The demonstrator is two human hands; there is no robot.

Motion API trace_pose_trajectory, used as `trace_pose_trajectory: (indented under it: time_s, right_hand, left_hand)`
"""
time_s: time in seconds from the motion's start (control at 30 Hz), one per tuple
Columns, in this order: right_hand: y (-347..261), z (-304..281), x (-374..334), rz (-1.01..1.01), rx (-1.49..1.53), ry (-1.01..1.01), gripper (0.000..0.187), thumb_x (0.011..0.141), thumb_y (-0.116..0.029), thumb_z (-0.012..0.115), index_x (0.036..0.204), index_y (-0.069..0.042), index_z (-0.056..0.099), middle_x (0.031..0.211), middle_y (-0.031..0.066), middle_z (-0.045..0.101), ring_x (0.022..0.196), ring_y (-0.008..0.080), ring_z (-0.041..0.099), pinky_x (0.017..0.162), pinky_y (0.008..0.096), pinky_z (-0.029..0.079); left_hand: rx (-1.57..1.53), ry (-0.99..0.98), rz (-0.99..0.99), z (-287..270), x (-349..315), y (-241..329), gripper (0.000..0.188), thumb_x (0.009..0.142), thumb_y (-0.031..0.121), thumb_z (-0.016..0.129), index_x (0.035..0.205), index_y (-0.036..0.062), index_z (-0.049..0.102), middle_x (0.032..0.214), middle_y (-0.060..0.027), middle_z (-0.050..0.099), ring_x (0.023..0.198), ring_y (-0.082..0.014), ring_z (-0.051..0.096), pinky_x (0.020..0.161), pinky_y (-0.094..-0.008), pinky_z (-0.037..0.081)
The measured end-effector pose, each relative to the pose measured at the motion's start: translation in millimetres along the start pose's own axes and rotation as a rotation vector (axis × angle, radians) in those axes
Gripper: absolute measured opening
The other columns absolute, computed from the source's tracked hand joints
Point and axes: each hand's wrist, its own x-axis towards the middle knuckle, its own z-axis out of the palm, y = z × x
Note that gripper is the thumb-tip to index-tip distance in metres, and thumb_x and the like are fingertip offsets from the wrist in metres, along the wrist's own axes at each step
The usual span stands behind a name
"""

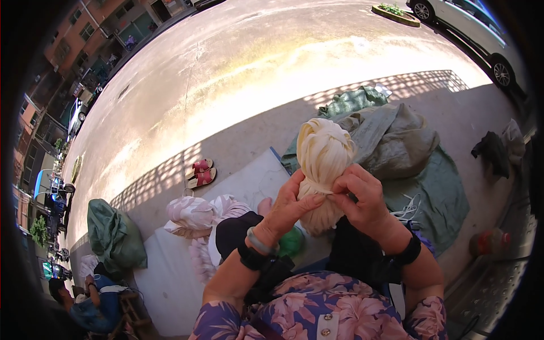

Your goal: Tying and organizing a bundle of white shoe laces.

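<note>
A cream bundle of long soft strips (pixel 324 148) stands upright in front of my chest, rounded at the top and drawn in at a narrow waist. My left hand (pixel 292 204) is closed round the left side of that waist, its thumb pressing across the front. On the other side my right hand (pixel 362 198) closes at the waist, thumb and fingertips pinched together close to the left thumb. Whether a tie lies under the fingertips is too small to tell. The lower ends of the strips fan out below the hands.
A pale striped bundle (pixel 198 212) lies on a white sheet (pixel 164 283) to the left. Grey-green sacks (pixel 396 141) and a green cloth (pixel 436 192) spread at the right. Red sandals (pixel 202 174) stand ahead. A green sack (pixel 115 232) and a seated person (pixel 93 303) are far left.
</note>
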Motion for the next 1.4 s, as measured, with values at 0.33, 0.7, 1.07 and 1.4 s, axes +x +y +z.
trace_pose_trajectory:
  time_s: [0.33, 0.7, 1.07, 1.4]
  right_hand:
    - [-2.8, 9.6, -6.0, 0.149, 0.043, -0.11, 0.013, 0.072, 0.003, 0.065, 0.079, 0.0, 0.054, 0.077, 0.0077, 0.053, 0.066, 0.0198, 0.055, 0.059, 0.0283, 0.044]
    - [-18.5, 46.2, -4.9, 0.164, -0.046, 0.06, 0.009, 0.076, -0.001, 0.066, 0.082, 0.0, 0.059, 0.072, 0.0069, 0.056, 0.061, 0.0143, 0.053, 0.056, 0.0248, 0.043]
    - [-25.4, 26.1, -2.0, 0.713, 0.512, -0.242, 0.015, 0.082, -0.012, 0.065, 0.078, 0.0, 0.057, 0.064, -0.0065, 0.048, 0.058, 0.0011, 0.039, 0.051, 0.0172, 0.033]
    - [-35.0, 37.3, -17.1, 0.063, -0.132, -0.192, 0.026, 0.073, -0.011, 0.066, 0.097, -0.007, 0.058, 0.066, 0.0008, 0.054, 0.059, 0.0178, 0.052, 0.089, 0.0415, 0.033]
  left_hand:
    - [0.462, 0.34, 0.144, 3.2, -3.5, -9.2, 0.042, 0.071, 0.01, 0.073, 0.106, 0.0013, 0.052, 0.098, -0.0054, 0.06, 0.088, -0.0125, 0.058, 0.077, -0.0262, 0.049]
    - [0.809, 0.477, 0.336, -1.2, -12.8, 6.6, 0.046, 0.065, 0.017, 0.072, 0.101, 0.0016, 0.048, 0.079, -0.0184, 0.062, 0.075, -0.0348, 0.063, 0.064, -0.0388, 0.05]
    - [0.956, 0.443, 0.428, -6.4, -17.2, -16.3, 0.051, 0.066, 0.021, 0.074, 0.105, 0.0015, 0.049, 0.082, -0.018, 0.062, 0.075, -0.0355, 0.062, 0.064, -0.0386, 0.049]
    - [0.239, 0.179, 0.234, -17.1, -11.2, -10.3, 0.053, 0.069, 0.013, 0.078, 0.115, 0.0021, 0.054, 0.102, -0.0053, 0.064, 0.091, -0.0134, 0.06, 0.082, -0.0267, 0.049]
